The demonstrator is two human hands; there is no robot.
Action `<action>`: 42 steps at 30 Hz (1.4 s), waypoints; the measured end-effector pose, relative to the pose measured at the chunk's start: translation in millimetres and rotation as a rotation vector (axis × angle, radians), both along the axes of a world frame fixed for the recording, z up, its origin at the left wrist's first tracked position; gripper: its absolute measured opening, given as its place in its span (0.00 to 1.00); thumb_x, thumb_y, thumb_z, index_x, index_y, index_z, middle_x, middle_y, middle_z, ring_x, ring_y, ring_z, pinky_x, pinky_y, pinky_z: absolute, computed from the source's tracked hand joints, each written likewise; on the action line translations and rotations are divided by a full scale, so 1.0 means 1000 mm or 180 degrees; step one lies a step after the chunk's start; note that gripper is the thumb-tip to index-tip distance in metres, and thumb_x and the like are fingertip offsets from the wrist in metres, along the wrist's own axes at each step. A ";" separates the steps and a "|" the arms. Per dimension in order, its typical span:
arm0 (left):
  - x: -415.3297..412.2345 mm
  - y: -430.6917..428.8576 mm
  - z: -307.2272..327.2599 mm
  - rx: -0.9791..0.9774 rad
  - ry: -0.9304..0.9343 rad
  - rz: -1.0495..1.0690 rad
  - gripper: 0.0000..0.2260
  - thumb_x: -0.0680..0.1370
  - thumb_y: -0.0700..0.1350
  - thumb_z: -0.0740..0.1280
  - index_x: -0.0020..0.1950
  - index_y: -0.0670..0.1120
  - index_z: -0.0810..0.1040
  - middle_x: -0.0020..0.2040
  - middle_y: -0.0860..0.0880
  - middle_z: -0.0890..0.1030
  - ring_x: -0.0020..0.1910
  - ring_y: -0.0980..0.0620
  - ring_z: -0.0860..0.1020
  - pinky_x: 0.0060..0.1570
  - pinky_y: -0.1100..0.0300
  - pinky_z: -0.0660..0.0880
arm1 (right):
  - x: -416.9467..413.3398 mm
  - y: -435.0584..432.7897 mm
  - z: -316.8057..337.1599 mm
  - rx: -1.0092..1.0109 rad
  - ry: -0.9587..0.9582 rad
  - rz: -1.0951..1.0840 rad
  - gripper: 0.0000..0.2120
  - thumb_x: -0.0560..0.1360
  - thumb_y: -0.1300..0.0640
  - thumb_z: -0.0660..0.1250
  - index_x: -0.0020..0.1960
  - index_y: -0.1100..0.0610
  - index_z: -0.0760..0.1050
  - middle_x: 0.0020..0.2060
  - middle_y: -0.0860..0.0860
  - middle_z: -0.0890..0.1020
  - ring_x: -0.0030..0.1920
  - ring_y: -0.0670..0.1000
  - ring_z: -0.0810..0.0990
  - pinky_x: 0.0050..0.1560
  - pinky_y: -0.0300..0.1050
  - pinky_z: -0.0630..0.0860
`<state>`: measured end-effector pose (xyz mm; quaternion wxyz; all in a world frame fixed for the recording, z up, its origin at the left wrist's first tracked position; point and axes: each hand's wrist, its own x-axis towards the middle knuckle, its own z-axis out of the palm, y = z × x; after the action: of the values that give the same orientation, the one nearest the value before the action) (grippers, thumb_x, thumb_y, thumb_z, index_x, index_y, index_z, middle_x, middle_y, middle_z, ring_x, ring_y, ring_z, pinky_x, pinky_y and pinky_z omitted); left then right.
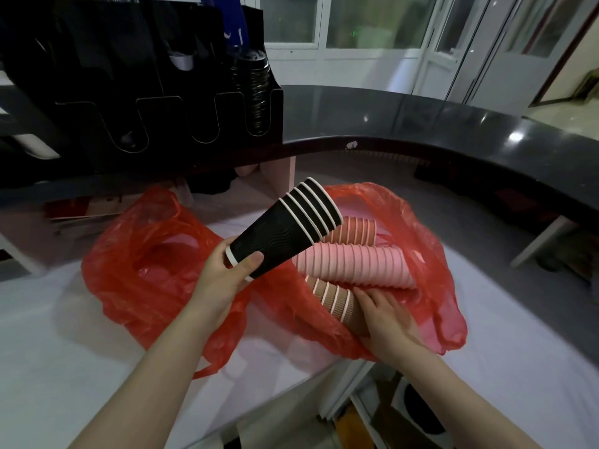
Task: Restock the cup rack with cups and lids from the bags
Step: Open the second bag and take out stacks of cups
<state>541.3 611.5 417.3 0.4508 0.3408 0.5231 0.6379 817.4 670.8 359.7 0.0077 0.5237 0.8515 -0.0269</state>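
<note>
My left hand (223, 277) grips the base of a nested stack of black cups (285, 226) with white rims, held tilted above a red plastic bag (421, 254). Inside that bag lie a pink cup stack (356, 262), a brown cup stack (355, 230) behind it and another brown cup stack (337, 301) in front. My right hand (385, 319) grasps the front brown stack at its base. A second red bag (146, 270) lies to the left. The black cup rack (162, 92) stands on the dark counter, with black lids (256, 92) stacked in its right slot.
The bags lie on a white-covered table (64, 351). A curved dark counter (421, 124) runs behind and to the right. The rack's other front slots look mostly dark; a white cup (183, 61) shows in an upper pocket. Boxes sit below the table edge (389, 416).
</note>
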 end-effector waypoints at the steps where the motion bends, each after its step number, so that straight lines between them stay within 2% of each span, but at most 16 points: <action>1: 0.000 -0.001 0.000 0.0002 -0.0013 0.0015 0.24 0.64 0.48 0.73 0.58 0.47 0.75 0.51 0.46 0.82 0.48 0.47 0.82 0.49 0.51 0.78 | -0.001 -0.001 0.001 0.0137 0.0063 -0.0049 0.38 0.69 0.41 0.68 0.74 0.47 0.57 0.68 0.47 0.68 0.66 0.51 0.67 0.63 0.47 0.67; 4: -0.003 -0.004 0.002 0.0056 -0.0053 0.0049 0.23 0.64 0.49 0.73 0.57 0.49 0.75 0.51 0.47 0.82 0.49 0.48 0.82 0.48 0.52 0.78 | 0.003 -0.008 0.006 0.0352 0.0533 -0.0238 0.38 0.65 0.40 0.69 0.72 0.48 0.62 0.63 0.47 0.71 0.61 0.51 0.70 0.61 0.48 0.69; 8: -0.009 -0.009 0.008 0.0222 -0.0135 0.0137 0.25 0.65 0.50 0.73 0.60 0.48 0.74 0.53 0.46 0.82 0.49 0.50 0.83 0.44 0.57 0.79 | 0.009 -0.018 0.020 0.0573 0.1446 -0.0477 0.38 0.62 0.46 0.75 0.68 0.52 0.67 0.57 0.50 0.75 0.56 0.52 0.73 0.56 0.50 0.73; 11: -0.013 -0.016 0.012 0.0349 -0.0190 0.0155 0.23 0.66 0.49 0.72 0.60 0.46 0.75 0.53 0.46 0.82 0.49 0.50 0.82 0.43 0.59 0.79 | 0.006 -0.026 0.032 0.0650 0.2055 -0.0470 0.36 0.62 0.44 0.75 0.65 0.51 0.68 0.52 0.44 0.71 0.52 0.45 0.71 0.49 0.40 0.71; 15: -0.023 -0.029 0.017 0.0383 -0.0264 0.0236 0.20 0.67 0.49 0.71 0.58 0.47 0.75 0.51 0.47 0.82 0.48 0.52 0.83 0.41 0.62 0.79 | -0.006 -0.036 0.049 0.0601 0.2417 -0.0342 0.36 0.62 0.44 0.75 0.67 0.50 0.66 0.55 0.43 0.69 0.53 0.39 0.66 0.46 0.28 0.64; 19: -0.039 -0.048 0.020 0.0430 -0.0179 0.0411 0.24 0.66 0.51 0.72 0.60 0.47 0.75 0.53 0.47 0.82 0.49 0.51 0.83 0.41 0.59 0.79 | -0.034 -0.042 0.068 0.0664 0.2787 -0.0144 0.35 0.63 0.46 0.76 0.66 0.51 0.67 0.56 0.45 0.73 0.54 0.40 0.69 0.50 0.30 0.66; 23: -0.064 -0.079 0.025 0.0514 -0.0186 0.0914 0.25 0.65 0.51 0.74 0.60 0.48 0.74 0.53 0.46 0.82 0.50 0.47 0.82 0.45 0.54 0.79 | -0.075 -0.048 0.085 0.0392 0.3443 0.0279 0.32 0.62 0.48 0.75 0.64 0.47 0.67 0.54 0.41 0.75 0.55 0.40 0.73 0.51 0.33 0.69; 27: -0.104 -0.127 0.041 0.0603 -0.0123 0.1623 0.26 0.64 0.49 0.76 0.60 0.49 0.74 0.54 0.46 0.81 0.51 0.48 0.82 0.43 0.56 0.79 | -0.134 -0.047 0.100 -0.0139 0.3661 0.0907 0.34 0.63 0.55 0.78 0.63 0.40 0.66 0.56 0.41 0.76 0.55 0.40 0.75 0.52 0.35 0.71; 30: -0.130 -0.166 0.056 0.0586 0.0070 0.2188 0.21 0.66 0.46 0.74 0.58 0.49 0.75 0.53 0.47 0.82 0.52 0.48 0.81 0.48 0.54 0.77 | -0.185 -0.051 0.113 -0.0509 0.3690 0.1345 0.34 0.63 0.54 0.77 0.60 0.32 0.63 0.56 0.39 0.75 0.55 0.39 0.75 0.51 0.36 0.71; 32: -0.142 -0.192 0.064 0.0533 0.0226 0.2514 0.23 0.65 0.48 0.73 0.59 0.48 0.74 0.53 0.47 0.81 0.52 0.47 0.81 0.50 0.51 0.77 | -0.218 -0.057 0.117 -0.0673 0.3689 0.1614 0.33 0.63 0.51 0.76 0.61 0.34 0.63 0.55 0.36 0.75 0.55 0.39 0.75 0.50 0.35 0.71; 36: -0.160 -0.250 0.076 0.0463 0.0480 0.3115 0.21 0.63 0.54 0.74 0.54 0.52 0.75 0.52 0.47 0.81 0.51 0.48 0.81 0.46 0.55 0.77 | -0.280 -0.084 0.120 -0.1019 0.3678 0.2048 0.33 0.65 0.50 0.76 0.64 0.38 0.63 0.56 0.38 0.74 0.55 0.39 0.74 0.51 0.38 0.72; 39: -0.173 -0.297 0.080 0.0451 0.0493 0.3480 0.16 0.69 0.47 0.74 0.53 0.50 0.74 0.52 0.46 0.80 0.52 0.46 0.80 0.45 0.57 0.78 | -0.321 -0.118 0.121 -0.1291 0.3684 0.2306 0.32 0.65 0.50 0.76 0.62 0.37 0.63 0.55 0.38 0.74 0.54 0.39 0.74 0.49 0.39 0.74; 42: -0.190 -0.343 0.085 0.0525 0.0436 0.3756 0.15 0.75 0.42 0.69 0.59 0.44 0.72 0.56 0.42 0.78 0.54 0.45 0.79 0.46 0.56 0.78 | -0.357 -0.158 0.122 -0.1716 0.3763 0.2396 0.31 0.65 0.53 0.77 0.61 0.40 0.64 0.52 0.37 0.74 0.50 0.36 0.75 0.45 0.43 0.78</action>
<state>351.3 268.4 502.2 -0.0423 0.0670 0.6007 0.7956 459.9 513.1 481.9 -0.3142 0.0754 0.7992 -0.5068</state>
